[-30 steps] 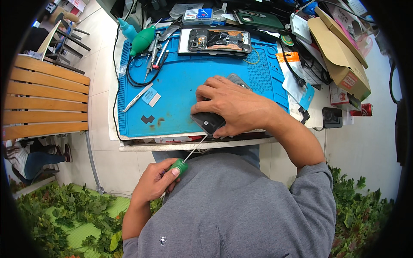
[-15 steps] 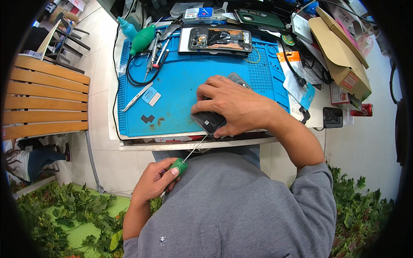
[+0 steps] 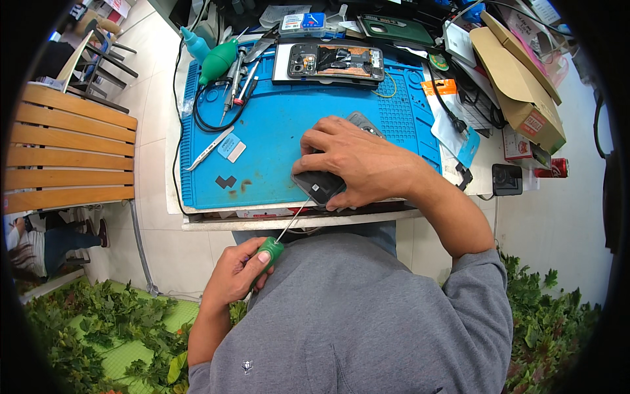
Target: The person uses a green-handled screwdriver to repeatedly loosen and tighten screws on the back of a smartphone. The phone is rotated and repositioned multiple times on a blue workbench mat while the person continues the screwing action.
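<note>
The dark smartphone (image 3: 319, 186) lies slantwise at the near edge of my blue repair mat (image 3: 272, 128), with its near corner toward me, likely so the screwdriver can meet it straight from my lap side. My right hand (image 3: 351, 154) arches over it, gripping with thumb and fingers, I'd judge to keep it from sliding. My left hand (image 3: 235, 274) is closed around a green-handled screwdriver (image 3: 272, 246) below the surface (image 3: 275, 225), its slim shaft slanting up to that corner; whether the tip touches, I can't tell. Farther left on the mat lie white tweezers (image 3: 210, 152), and beyond them a green air blower (image 3: 218, 63). An opened smartphone (image 3: 351, 60) rests at the back, perhaps put there to leave my working area free.
</note>
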Tool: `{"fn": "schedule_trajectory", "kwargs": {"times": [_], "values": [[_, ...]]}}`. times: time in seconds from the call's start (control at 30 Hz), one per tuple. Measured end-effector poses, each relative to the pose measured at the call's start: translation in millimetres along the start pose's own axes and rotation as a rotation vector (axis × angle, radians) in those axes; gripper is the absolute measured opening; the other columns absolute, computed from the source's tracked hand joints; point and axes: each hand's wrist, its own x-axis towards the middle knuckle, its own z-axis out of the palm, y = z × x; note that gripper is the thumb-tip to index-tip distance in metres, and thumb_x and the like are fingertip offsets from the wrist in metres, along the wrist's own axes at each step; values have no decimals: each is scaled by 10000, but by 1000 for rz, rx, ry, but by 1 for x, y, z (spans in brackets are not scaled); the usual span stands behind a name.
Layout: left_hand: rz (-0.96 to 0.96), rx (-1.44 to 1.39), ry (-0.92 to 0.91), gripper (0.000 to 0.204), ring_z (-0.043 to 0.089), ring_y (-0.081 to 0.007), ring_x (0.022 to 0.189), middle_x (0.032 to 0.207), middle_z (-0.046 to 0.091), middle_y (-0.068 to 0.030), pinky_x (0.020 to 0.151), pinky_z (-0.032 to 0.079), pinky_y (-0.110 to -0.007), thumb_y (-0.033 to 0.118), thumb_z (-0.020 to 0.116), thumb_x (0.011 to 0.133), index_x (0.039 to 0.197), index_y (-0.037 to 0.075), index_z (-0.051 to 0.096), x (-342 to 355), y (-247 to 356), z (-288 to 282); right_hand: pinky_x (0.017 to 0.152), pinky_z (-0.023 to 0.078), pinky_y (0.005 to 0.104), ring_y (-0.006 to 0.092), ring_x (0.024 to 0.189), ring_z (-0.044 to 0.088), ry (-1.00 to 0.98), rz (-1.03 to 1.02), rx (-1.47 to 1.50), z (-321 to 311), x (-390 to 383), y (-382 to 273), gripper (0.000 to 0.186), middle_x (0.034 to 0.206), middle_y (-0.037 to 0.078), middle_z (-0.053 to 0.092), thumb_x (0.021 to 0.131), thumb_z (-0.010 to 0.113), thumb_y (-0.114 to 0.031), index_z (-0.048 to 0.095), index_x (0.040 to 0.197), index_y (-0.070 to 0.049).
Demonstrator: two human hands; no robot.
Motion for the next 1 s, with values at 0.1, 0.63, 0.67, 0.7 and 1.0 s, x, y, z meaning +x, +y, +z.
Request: {"fn": "schedule_trajectory", "kwargs": {"times": [0.1,0.63,0.67,0.7,1.0], "values": [[-4,21,-16,396,638,-93,645,867,723,-38,610,513,-290,285,621,1198,1394,-37,744,-1,3,-2,1228,501,496,348,1401,573,3,-11,3,-1,0,0,781,1389,78,659,705,1056,-249,774,1430,-183],[-60,21,-10,351,639,-103,638,873,722,-45,586,507,-291,236,626,1185,1350,-48,750,-1,16,-7,1341,392,545,361,1393,595,102,-16,-46,12,-15,-13,619,1404,131,670,826,960,-209,732,1382,-57],[-67,13,7,344,639,-102,637,872,722,-45,585,506,-291,232,627,1184,1340,-48,751,-4,18,-6,1347,386,561,363,1397,596,148,-7,-64,16,-18,-18,587,1404,134,671,830,958,-210,737,1348,-46],[-74,2,25,337,639,-102,636,871,721,-45,585,506,-290,228,628,1184,1330,-48,753,-4,19,-5,1353,379,577,364,1401,598,192,-1,-83,20,-21,-23,556,1404,136,672,833,957,-211,741,1314,-35],[-66,101,-62,395,644,-109,634,850,715,-57,595,509,-297,288,608,1190,1339,-48,749,5,27,-15,1163,567,577,313,1127,724,675,15,-57,80,-35,-40,270,1092,104,761,828,959,-134,807,1011,-6]]}}
